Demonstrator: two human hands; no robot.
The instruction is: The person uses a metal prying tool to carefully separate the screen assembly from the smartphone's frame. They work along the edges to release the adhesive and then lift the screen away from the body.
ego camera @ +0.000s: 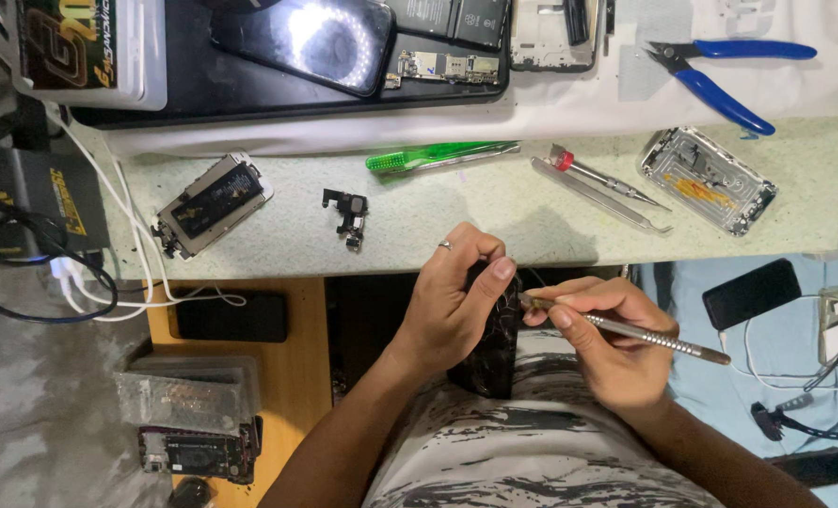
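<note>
Glossy black phone (487, 353), brushed metal tool (646, 335)

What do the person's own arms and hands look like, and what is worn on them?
Both forearms are bare, with no sleeves showing. The left hand wears a thin silver-coloured ring on one finger. The right hand shows no ring, watch or glove.

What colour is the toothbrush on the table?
Bright see-through green: the toothbrush lies on the table, shown best in the head view.
</note>
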